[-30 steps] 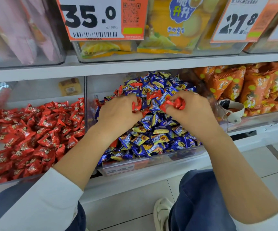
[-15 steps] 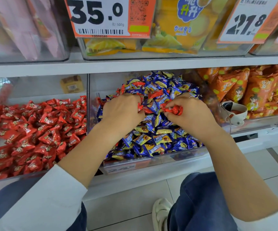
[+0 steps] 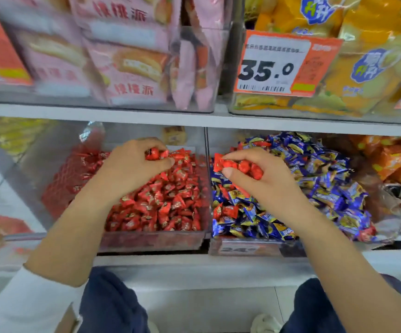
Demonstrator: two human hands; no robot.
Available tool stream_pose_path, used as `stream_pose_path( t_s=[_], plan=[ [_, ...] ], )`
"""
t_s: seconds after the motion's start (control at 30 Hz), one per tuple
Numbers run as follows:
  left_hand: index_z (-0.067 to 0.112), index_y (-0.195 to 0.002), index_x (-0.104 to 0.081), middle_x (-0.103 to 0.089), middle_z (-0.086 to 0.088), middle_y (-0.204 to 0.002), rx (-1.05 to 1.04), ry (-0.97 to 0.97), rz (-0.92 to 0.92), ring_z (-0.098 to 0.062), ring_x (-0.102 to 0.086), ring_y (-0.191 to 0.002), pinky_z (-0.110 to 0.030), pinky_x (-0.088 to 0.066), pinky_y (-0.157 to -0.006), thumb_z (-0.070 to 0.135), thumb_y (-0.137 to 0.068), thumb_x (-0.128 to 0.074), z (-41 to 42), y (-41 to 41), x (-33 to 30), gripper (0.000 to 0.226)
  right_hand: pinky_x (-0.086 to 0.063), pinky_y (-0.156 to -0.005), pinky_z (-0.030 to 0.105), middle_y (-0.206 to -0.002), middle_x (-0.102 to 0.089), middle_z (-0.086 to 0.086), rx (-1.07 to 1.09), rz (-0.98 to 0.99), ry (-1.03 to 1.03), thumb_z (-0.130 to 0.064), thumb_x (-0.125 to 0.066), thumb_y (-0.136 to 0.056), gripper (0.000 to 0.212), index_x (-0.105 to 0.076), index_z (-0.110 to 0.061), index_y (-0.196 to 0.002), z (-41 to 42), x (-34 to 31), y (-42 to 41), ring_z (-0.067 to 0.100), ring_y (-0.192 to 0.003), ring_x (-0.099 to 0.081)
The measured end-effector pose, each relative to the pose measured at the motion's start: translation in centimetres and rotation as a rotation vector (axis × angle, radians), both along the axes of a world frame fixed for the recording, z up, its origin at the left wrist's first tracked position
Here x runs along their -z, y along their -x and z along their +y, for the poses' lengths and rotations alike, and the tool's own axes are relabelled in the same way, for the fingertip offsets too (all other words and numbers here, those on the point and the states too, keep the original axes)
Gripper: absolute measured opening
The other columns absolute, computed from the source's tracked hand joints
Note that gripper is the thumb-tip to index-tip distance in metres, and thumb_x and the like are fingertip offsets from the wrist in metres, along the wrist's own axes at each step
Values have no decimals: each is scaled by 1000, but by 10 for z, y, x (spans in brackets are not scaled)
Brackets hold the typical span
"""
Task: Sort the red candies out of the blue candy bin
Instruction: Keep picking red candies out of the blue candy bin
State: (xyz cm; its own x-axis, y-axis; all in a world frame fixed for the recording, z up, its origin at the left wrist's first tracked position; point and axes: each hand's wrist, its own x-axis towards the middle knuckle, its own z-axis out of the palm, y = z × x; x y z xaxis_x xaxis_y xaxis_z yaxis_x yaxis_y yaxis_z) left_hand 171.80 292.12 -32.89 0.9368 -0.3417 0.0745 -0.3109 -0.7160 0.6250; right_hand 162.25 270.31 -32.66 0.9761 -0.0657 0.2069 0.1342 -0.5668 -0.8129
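Left hand (image 3: 132, 169) is over the clear plastic bin of red foil-wrapped candies (image 3: 156, 239), fingers curled round a small clutch of red wrapped candies (image 3: 156, 153) just above the heap. Right hand (image 3: 264, 179) is over the clear plastic bin of blue foil-wrapped candies (image 3: 247, 247), immediately right of the red bin across the shared clear divider, its grip closed on a second handful of red candies (image 3: 238, 167).

Judgement: the step in hand is the transfer into the red bin. The left handful should be let go low over the heap so nothing bounces across the divider; the right hand should cross the divider fully before its fingers loosen.

Stray red pieces (image 3: 226, 211) remain in the blue bin near its front-left corner; more are scattered further right.

Not determinable: the count in either grip, and what lies under the blue heap or beneath the right forearm. The whole view is motion-blurred.
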Motion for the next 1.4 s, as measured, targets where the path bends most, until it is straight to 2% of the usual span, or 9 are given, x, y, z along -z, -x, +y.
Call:
stream_pose_path(
  t_s=[0.27,0.57,0.83,0.93,1.0,1.07,1.13,1.23,1.4],
  plan=[
    [25,-128,-55,-60,0,-125,-86,58,91,-18,-57,-112,-26,-39,-98,38,-89,-57,59,-18,14,41,-30,-96,12,-131,-51,-18,-226,208,126,-48,-63,-83,52,-51,-33,-132,85,5,-54,-3,-121,-44],
    [25,-116,-63,-65,8,-103,47,101,122,-9,-60,-99,-15,-39,-77,30,-92,-56,13,0,22,26,-44,-92,20,-100,-66,-20,7,142,253,-27,-59,-91,15,-68,-32,-102,-9,12,-7,-5,-98,-59],
    [17,-149,-24,-31,0,-152,168,86,280,-18,-33,-137,-20,-23,-94,58,-90,-44,-69,8,32,74,-34,-68,13,-123,-58,-8,12,281,571,-32,-56,-92,32,-58,-29,-124,-48,18,-19,-6,-83,-55],
    [23,-125,-40,-57,1,-100,219,6,253,-17,-51,-96,-26,-35,-77,40,-95,-45,-81,4,36,35,-35,-85,18,-138,-48,-1,-26,286,637,-33,-55,-93,42,-49,-27,-134,-48,29,-54,17,-117,-52],
    [30,-97,-38,-35,10,-70,213,-34,229,-15,-43,-79,-28,-33,-68,29,-96,-42,-83,3,38,4,-35,-98,25,-143,-45,2,-35,286,681,-32,-53,-94,45,-46,-24,-137,-46,37,-84,22,-127,-44],
    [31,-79,-29,-40,6,-68,238,-95,185,-18,-48,-73,-30,-38,-68,25,-96,-40,-86,2,37,21,-35,-102,31,-143,-44,6,-54,309,748,-31,-54,-93,46,-46,-23,-137,-43,46,-114,26,-128,-42],
    [24,-98,-39,-59,-5,-80,243,-93,171,-22,-58,-74,-36,-49,-74,26,-96,-39,-84,0,37,3,-38,-103,36,-141,-45,6,-119,385,795,-36,-57,-90,48,-48,-26,-136,-40,55,-140,27,-128,-43],
    [13,-133,-35,-62,-10,-107,254,-107,156,-27,-60,-92,-44,-49,-83,30,-96,-40,-82,-2,39,41,-46,-95,37,-129,-55,2,-225,604,844,-43,-59,-81,49,-52,-34,-129,-35,66,-163,27,-112,-54],
    [8,-136,-30,-60,-7,-81,237,-104,132,-18,-56,-69,-37,-46,-63,31,-96,-40,-85,-4,46,47,-46,-92,38,-130,-51,13,-303,619,1102,-33,-45,-90,33,-53,-27,-122,-19,77,-174,34,-111,-54]
  ],
)
